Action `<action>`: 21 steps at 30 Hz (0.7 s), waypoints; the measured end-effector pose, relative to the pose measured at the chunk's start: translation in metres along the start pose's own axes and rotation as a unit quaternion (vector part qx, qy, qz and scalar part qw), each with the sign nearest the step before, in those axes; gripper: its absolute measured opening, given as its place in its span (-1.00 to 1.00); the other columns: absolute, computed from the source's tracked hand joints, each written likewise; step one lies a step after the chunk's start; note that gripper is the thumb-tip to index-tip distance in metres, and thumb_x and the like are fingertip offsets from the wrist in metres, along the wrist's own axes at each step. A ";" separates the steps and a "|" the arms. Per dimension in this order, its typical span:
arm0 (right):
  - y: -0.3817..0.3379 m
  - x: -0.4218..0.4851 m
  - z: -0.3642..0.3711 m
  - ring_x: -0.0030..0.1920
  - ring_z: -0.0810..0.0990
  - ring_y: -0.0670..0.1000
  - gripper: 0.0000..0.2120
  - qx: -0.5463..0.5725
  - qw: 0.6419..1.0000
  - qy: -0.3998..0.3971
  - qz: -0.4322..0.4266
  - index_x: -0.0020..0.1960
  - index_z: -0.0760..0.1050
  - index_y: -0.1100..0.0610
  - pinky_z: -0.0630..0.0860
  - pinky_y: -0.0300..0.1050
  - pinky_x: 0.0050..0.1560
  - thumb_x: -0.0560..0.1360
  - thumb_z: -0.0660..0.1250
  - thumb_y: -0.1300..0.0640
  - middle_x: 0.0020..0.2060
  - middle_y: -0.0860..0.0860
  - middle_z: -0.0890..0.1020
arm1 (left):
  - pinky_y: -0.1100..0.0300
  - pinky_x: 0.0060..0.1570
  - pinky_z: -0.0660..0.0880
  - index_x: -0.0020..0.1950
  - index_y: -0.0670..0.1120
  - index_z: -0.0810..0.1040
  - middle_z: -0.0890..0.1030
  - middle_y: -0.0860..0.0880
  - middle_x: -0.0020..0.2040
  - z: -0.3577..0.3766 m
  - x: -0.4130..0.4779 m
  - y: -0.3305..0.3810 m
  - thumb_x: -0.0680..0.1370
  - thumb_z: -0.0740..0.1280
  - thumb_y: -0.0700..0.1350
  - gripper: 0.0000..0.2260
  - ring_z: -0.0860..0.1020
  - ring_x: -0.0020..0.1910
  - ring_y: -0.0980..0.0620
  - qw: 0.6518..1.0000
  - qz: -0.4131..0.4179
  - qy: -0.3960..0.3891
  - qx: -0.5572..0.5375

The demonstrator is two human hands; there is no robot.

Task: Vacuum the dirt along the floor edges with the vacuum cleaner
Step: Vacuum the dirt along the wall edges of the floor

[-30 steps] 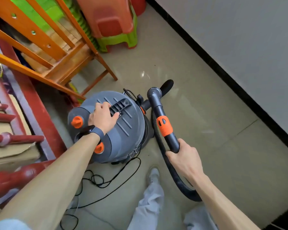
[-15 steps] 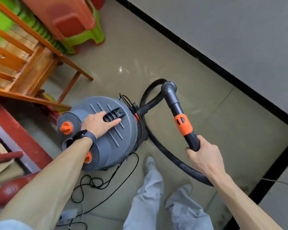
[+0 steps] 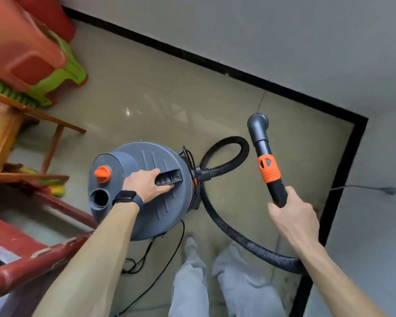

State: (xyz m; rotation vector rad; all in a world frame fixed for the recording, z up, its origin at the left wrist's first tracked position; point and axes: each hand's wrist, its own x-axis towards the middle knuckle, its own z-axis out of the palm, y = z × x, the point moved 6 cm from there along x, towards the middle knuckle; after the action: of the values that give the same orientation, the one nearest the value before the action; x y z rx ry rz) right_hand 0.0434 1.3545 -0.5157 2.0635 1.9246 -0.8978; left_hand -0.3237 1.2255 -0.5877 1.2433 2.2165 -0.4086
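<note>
Head view: the grey vacuum cleaner point(image 3: 144, 191) is sat on the floor point(image 3: 146, 106), its top handle point(image 3: 169, 178) gripped by the left hand point(image 3: 146, 185). The wand point(image 3: 266, 161) is held off to the right, fingers of the right hand point(image 3: 293, 216) wrapped around it, nozzle pointed toward the black baseboard point(image 3: 343, 177) corner. The hose point(image 3: 226, 223) is looped between them. Open tile is seen ahead; stools point(image 3: 32, 53) are crammed left.

Now swung away from the stacked stools point(image 3: 34, 56) toward the wall corner point(image 3: 359, 124), with wand point(image 3: 264, 154) raised off to the vacuum cleaner's point(image 3: 144, 191) right.
</note>
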 end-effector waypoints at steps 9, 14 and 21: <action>0.049 -0.067 0.029 -0.27 0.53 0.21 -0.82 0.086 0.994 0.004 0.073 -0.09 0.34 0.04 0.43 0.03 -0.22 0.50 0.34 0.03 -0.36 0.05 0.55 | 0.07 -0.10 0.51 0.06 0.04 0.45 0.58 -0.05 -0.08 0.007 -0.018 0.020 0.52 0.27 0.34 -0.61 0.47 -0.17 -0.12 0.997 0.053 -0.026 0.042; 0.033 -0.099 0.044 -0.21 0.53 0.28 -0.83 0.101 0.990 0.053 0.081 -0.04 0.36 0.03 0.43 0.04 -0.17 0.51 0.33 0.01 -0.35 0.05 0.54 | 0.10 -0.18 0.42 0.04 0.03 0.43 0.59 -0.04 -0.09 0.026 -0.036 -0.005 0.51 0.30 0.33 -0.62 0.47 -0.16 -0.12 0.991 0.109 -0.039 0.069; 0.035 -0.168 0.068 -0.18 0.55 0.32 -0.84 0.125 0.982 0.095 0.108 0.02 0.38 0.06 0.55 0.14 -0.07 0.53 0.34 0.06 -0.28 0.13 0.58 | 0.12 -0.21 0.38 0.01 0.04 0.38 0.49 0.02 -0.14 0.052 -0.074 -0.049 0.50 0.25 0.40 -0.57 0.45 -0.18 -0.07 0.976 0.170 -0.046 0.132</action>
State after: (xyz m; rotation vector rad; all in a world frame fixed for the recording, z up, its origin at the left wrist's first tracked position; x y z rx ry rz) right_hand 0.0598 1.1723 -0.4893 2.5294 1.6979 -0.9660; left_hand -0.3179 1.1225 -0.5847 1.6726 1.8670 -0.6215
